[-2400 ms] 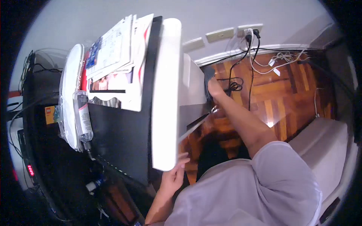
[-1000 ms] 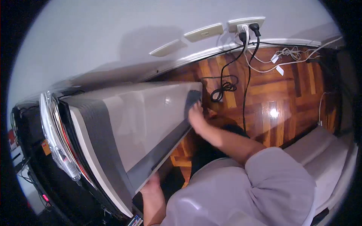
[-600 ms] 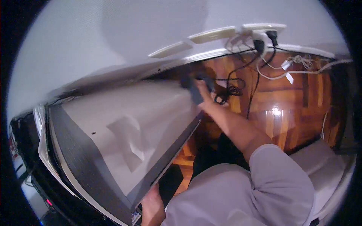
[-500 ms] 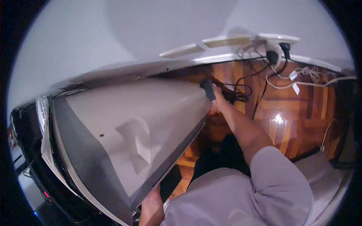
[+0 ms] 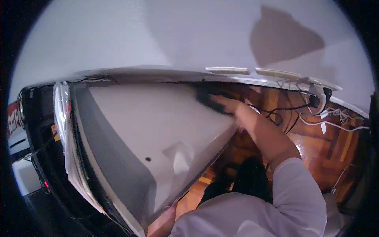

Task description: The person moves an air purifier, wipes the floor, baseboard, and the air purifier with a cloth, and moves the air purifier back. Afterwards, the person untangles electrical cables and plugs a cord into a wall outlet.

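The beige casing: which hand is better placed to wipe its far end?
Probably the right hand: it has a dark cloth at that end of the casing; the left hand is at the near edge.

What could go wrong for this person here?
The right hand with its dark cloth could snag the black cable looping nearby. The beige casing might shift under a push and pinch the left hand at its near edge. Jostling might also dislodge the plastic wrapping beside the casing.
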The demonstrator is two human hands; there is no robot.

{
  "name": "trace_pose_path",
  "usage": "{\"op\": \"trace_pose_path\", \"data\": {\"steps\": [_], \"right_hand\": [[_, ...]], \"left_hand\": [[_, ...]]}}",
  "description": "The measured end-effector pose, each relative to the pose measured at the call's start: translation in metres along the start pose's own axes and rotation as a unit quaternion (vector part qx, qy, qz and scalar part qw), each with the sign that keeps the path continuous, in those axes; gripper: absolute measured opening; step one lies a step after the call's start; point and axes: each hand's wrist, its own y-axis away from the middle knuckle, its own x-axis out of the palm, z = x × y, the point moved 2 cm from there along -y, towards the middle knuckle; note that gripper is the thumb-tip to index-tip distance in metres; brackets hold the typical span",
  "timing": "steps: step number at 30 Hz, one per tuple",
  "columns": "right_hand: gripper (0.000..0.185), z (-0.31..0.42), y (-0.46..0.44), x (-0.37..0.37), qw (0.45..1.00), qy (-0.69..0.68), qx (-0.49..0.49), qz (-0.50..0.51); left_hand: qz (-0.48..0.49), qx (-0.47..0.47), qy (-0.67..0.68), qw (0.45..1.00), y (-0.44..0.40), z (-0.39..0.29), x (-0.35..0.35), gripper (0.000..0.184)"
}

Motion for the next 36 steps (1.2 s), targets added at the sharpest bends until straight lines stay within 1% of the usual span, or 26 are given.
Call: {"op": "trace_pose_path", "data": {"steps": [5,6,7,8,9,10,11,12,13,14,15,16,17,20,22,25,27,29,31,32,33,34,35,36], "right_hand": [[0.056,0.024,-0.01,-0.017,0.982,-0.019,0.171,0.082],[0.047,0.057,-0.032,-0.019,0.981,0.004,0.174,0.082],[0.039,0.113,-0.07,-0.019,0.989,0.036,0.132,0.058],[0.032,0.173,-0.109,-0.018,0.996,0.059,0.064,0.017],[0.027,0.218,-0.14,-0.019,0.997,0.067,-0.012,-0.032],[0.025,0.242,-0.17,-0.016,0.993,0.064,-0.068,-0.067],[0.026,0.231,-0.195,-0.01,0.984,0.08,-0.131,-0.091],[0.031,0.221,-0.213,-0.012,0.993,0.076,-0.086,-0.028],[0.035,0.215,-0.238,-0.009,0.879,0.451,-0.034,0.151],[0.038,0.211,-0.259,-0.008,0.62,0.701,-0.122,0.332],[0.043,0.164,-0.264,-0.007,0.792,0.553,-0.062,0.252],[0.049,0.118,-0.268,-0.006,0.921,0.351,-0.041,0.165],[0.05,0.085,-0.253,-0.008,0.95,0.275,-0.02,0.15],[0.05,0.006,-0.156,-0.015,0.949,0.212,0.153,0.175],[0.051,-0.017,-0.078,-0.024,0.935,0.188,0.252,0.162],[0.052,-0.006,0.003,-0.037,0.911,0.167,0.355,0.129],[0.052,0.023,0.012,-0.04,0.908,0.142,0.379,0.107],[0.053,0.076,-0.024,-0.037,0.918,0.085,0.38,0.079],[0.053,0.149,-0.08,-0.033,0.93,0.005,0.364,0.059],[0.053,0.192,-0.109,-0.032,0.952,0.013,0.299,0.066],[0.045,0.232,-0.129,-0.033,0.982,0.069,0.164,0.056],[0.042,0.254,-0.134,-0.032,0.99,0.094,0.095,0.054],[0.039,0.276,-0.139,-0.032,0.991,0.12,0.026,0.047],[0.043,0.288,-0.138,-0.032,0.994,0.104,0.028,0.021]], "left_hand": [[0.0,-0.016,-0.015,1.0,0.005,0.005,-0.002,0.04],[0.0,-0.02,-0.016,1.0,0.006,0.006,-0.002,0.04],[0.0,-0.024,-0.017,1.0,0.007,0.007,-0.003,0.039],[0.0,-0.027,-0.02,0.999,0.008,0.007,-0.002,0.039],[0.0,-0.03,-0.023,0.999,0.008,0.009,-0.002,0.039],[0.0,-0.032,-0.026,0.999,0.01,0.009,-0.002,0.038],[0.002,-0.034,-0.03,0.999,0.011,0.01,-0.002,0.038],[0.004,-0.036,-0.033,0.999,0.011,0.01,-0.001,0.038],[0.005,-0.039,-0.037,0.999,0.012,0.011,-0.001,0.038],[0.007,-0.038,-0.041,0.998,0.012,0.012,-0.001,0.037],[0.009,-0.042,-0.047,0.998,0.013,0.013,-0.001,0.037],[0.011,-0.045,-0.053,0.998,0.014,0.014,-0.001,0.037],[0.012,-0.047,-0.059,0.997,0.015,0.016,-0.002,0.037],[0.026,-0.056,-0.086,0.994,0.016,0.019,-0.004,0.036],[0.041,-0.064,-0.111,0.991,0.016,0.022,-0.005,0.035],[0.09,-0.079,-0.194,0.974,0.015,0.027,-0.004,0.035],[0.145,-0.084,-0.281,0.945,0.012,0.029,0.003,0.034],[0.219,-0.081,-0.391,0.89,0.011,0.032,0.016,0.034],[0.32,-0.06,-0.461,0.826,0.014,0.032,0.041,0.034],[0.363,-0.037,-0.455,0.813,0.014,0.03,0.056,0.033],[0.397,0.002,-0.393,0.829,0.017,0.019,0.076,0.029],[0.434,0.038,-0.327,0.839,0.019,0.008,0.096,0.026],[0.445,0.177,-0.357,0.802,0.021,-0.017,0.118,0.025],[0.446,0.313,-0.38,0.748,0.026,-0.042,0.136,0.029]]}}
